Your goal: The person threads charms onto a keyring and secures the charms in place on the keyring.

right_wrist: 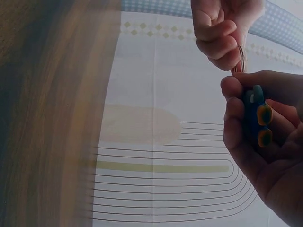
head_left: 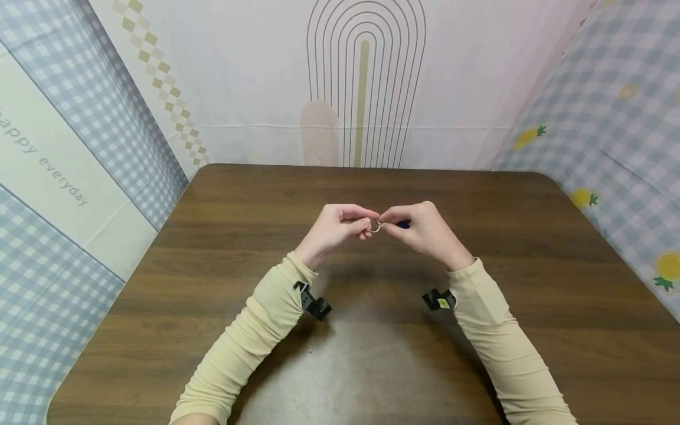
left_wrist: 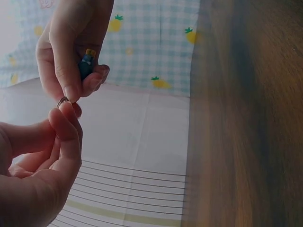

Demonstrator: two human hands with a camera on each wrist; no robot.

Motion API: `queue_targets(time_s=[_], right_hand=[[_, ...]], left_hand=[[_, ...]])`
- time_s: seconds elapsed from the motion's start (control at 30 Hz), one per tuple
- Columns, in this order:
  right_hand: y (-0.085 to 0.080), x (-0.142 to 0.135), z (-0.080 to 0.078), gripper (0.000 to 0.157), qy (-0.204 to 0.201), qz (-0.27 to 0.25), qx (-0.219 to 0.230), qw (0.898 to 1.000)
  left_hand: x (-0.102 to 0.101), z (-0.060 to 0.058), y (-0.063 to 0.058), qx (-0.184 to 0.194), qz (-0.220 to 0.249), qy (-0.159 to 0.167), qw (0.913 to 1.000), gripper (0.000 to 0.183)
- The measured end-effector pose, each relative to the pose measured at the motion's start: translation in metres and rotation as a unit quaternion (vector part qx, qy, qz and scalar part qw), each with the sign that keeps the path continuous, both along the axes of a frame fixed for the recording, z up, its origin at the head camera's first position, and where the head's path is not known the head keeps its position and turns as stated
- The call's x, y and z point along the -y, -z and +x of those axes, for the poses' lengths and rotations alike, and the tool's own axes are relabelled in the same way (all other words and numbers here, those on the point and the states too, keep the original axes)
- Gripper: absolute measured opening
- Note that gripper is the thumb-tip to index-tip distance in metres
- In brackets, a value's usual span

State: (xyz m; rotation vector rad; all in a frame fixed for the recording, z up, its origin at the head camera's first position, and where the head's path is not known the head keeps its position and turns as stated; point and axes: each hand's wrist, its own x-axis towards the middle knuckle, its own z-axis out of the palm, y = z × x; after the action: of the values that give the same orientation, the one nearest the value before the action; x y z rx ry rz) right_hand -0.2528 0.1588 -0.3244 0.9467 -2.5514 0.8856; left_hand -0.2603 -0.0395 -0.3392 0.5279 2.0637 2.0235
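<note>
Over the far middle of the table, my left hand (head_left: 333, 231) pinches a thin metal key ring (right_wrist: 242, 59) between thumb and fingers. My right hand (head_left: 427, 231) meets it from the other side, its thumb and forefinger pinching at the ring's edge. A small blue keychain figure (right_wrist: 253, 116) with yellow-orange ends lies within the right hand's fingers. In the left wrist view the figure (left_wrist: 86, 68) shows beside the right thumb. Fingertips of both hands cover parts of the ring. How the figure joins the ring is hidden.
A brown wooden table (head_left: 223, 283) lies beneath both hands. Behind it hangs a pale cloth (head_left: 255, 71) with arch lines, and checked cloths (head_left: 611, 130) hang at the sides. Each sleeve bears a small black wrist camera (head_left: 317, 307).
</note>
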Motion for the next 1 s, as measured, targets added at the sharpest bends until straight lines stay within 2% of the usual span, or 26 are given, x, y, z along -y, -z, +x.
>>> queue_targets(time_s=[0.1,0.23,0.43,0.67,0.83,1.0], right_hand=[[0.0004,-0.0004,0.0003,0.008,0.002,0.001,0.009,1.000],[-0.0011,0.0003,0.0009,0.008,0.011,-0.009,0.020,1.000],[-0.0042,0.0006,0.0022,0.007,0.037,-0.028,0.037,0.998],[-0.0046,0.0024,0.0025,0.007,0.029,-0.022,0.013,0.999],[-0.0029,0.0029,0.0013,0.006,0.022,-0.013,-0.011,1.000],[-0.0025,0.0022,0.0009,0.011,0.034,-0.020,0.014,0.999]], left_hand=[[0.0003,-0.0008,0.0008,-0.002,-0.009,0.010,0.9999,0.021],[0.0009,-0.0003,-0.0004,0.016,-0.008,0.017,0.9997,0.026],[0.0009,0.0000,-0.0006,0.048,0.027,0.021,0.9982,0.031],[-0.0015,0.0014,-0.0005,0.050,0.050,0.026,0.9971,0.033],[-0.0048,0.0018,-0.0002,0.047,0.052,0.005,0.9976,0.029],[-0.0047,0.0013,0.0001,0.043,0.059,-0.018,0.9972,0.031]])
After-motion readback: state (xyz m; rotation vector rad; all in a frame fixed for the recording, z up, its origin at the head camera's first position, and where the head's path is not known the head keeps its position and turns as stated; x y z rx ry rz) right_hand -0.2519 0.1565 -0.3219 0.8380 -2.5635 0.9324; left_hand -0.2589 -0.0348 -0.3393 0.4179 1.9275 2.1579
